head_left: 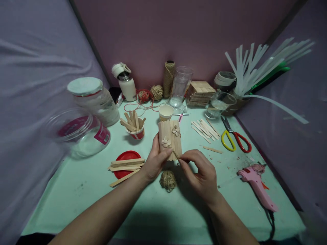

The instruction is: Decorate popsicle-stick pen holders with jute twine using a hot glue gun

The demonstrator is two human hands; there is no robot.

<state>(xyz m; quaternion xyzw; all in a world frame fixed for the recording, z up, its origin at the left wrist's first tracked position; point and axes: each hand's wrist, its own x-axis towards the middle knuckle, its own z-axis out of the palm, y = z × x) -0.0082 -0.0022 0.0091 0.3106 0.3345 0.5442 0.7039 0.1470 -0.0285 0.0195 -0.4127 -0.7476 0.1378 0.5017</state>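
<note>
My left hand (155,160) is closed around the lower left side of a small panel of popsicle sticks (169,131), held tilted up over the table. Two wooden flowers are fixed on its face, one upper right (176,130) and one lower left (166,142). The left thumb presses near the panel's lower middle. My right hand (200,170) pinches a thin strand of jute twine (176,155) at the panel's lower right edge. Just below the panel lies a ball of jute twine (168,181); whether the strand runs from it I cannot tell.
On the right lie a pink hot glue gun (258,187), scissors (235,137) and thin sticks (205,130). To the left are a red lid (127,155) under popsicle sticks, a cup of sticks (136,132) and clear jars (89,136). Glasses, twine and stacked wooden squares (200,93) line the back.
</note>
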